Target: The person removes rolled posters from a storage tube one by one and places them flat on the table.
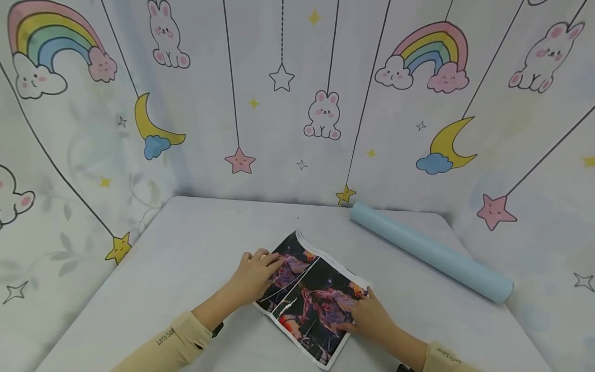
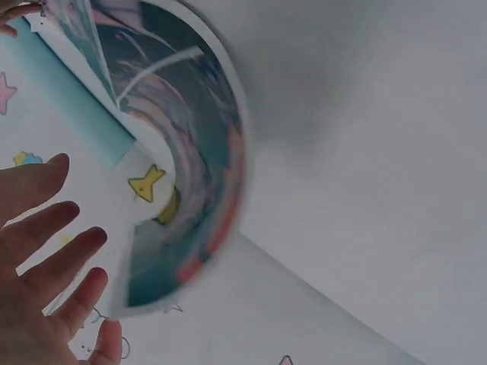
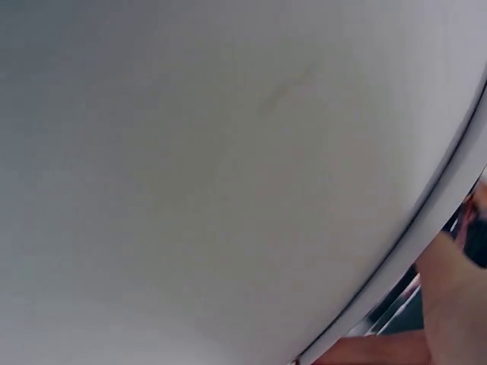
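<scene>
A glossy poster (image 1: 321, 294) with dark, colourful pictures and white borders lies at the table's front middle, near both hands. My left hand (image 1: 255, 276) is at its left side with fingers over the picture. In the left wrist view the left hand (image 2: 53, 266) has its fingers spread, and the poster (image 2: 183, 144) bends in a curve beyond them. My right hand (image 1: 374, 318) grips the poster's right edge between thumb and fingers. The right wrist view shows part of the right hand (image 3: 453, 304) at the lower right, beside a large pale curved surface.
A light blue roll (image 1: 432, 253) lies slantwise on the right of the white table (image 1: 209, 227). Behind and beside the table hangs a white curtain (image 1: 200, 103) printed with rabbits, rainbows, moons and stars.
</scene>
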Available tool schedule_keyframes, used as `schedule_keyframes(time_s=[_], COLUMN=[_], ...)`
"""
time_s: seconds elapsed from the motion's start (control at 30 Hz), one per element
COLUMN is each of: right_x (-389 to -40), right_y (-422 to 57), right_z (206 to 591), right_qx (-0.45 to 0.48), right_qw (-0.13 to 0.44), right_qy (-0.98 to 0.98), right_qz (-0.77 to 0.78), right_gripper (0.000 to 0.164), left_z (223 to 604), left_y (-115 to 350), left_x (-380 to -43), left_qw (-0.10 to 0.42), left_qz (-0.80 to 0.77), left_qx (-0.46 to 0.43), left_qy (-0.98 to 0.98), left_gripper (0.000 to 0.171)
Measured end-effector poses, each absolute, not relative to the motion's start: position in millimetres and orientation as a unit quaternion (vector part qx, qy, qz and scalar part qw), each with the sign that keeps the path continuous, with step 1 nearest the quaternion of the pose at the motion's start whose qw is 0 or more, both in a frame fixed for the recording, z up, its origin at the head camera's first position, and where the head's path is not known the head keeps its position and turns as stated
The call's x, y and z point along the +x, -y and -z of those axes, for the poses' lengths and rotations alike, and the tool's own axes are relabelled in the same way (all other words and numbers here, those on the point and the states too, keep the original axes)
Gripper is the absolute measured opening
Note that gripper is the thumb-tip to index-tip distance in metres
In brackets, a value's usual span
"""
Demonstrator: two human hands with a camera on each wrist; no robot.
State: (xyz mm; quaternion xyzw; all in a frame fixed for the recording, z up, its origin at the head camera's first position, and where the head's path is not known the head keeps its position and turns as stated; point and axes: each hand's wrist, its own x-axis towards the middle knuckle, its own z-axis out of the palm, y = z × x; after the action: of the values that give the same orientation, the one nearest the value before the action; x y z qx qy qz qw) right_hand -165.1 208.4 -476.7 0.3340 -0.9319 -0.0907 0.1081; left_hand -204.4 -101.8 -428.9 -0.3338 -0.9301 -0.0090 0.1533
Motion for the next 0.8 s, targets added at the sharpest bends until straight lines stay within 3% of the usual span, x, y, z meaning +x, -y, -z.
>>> schedule_keyframes(time_s=[0.1,0.2,0.33,0.57,0.7,0.8], right_x=[-154.8,-147.4,-142.2,-125.2,-119.4,-126.2], right_y=[-196.3,-183.2,-167.6,-146.3,-143.4,-150.6], right_z=[480.4,481.8,477.6,465.9,458.6,456.8], right_qx=[0.321,0.301,0.276,0.299,0.334,0.356], right_qw=[0.144,0.165,0.130,0.042,0.008,-0.051], right_qy=[0.929,0.932,0.944,0.944,0.939,0.930], right_qz=[0.111,0.116,0.122,0.130,0.079,-0.072], right_gripper=[0.056,0.055,0.055,0.062,0.054,0.039], left_z=[427.5,428.1,435.4,446.2,448.6,450.2], left_y=[92.3,84.2,76.6,73.3,74.6,75.7], left_x=[-195.0,-186.0,-177.3,-168.3,-169.5,-169.9], left_qw=[0.166,0.133,0.046,-0.147,-0.170,-0.176], left_qz=[0.023,0.050,0.048,0.044,-0.008,-0.046], left_qx=[-0.339,-0.343,-0.325,-0.257,-0.242,-0.240], left_qy=[0.926,0.929,0.943,0.954,0.955,0.954], left_gripper=[0.030,0.028,0.050,0.110,0.123,0.127])
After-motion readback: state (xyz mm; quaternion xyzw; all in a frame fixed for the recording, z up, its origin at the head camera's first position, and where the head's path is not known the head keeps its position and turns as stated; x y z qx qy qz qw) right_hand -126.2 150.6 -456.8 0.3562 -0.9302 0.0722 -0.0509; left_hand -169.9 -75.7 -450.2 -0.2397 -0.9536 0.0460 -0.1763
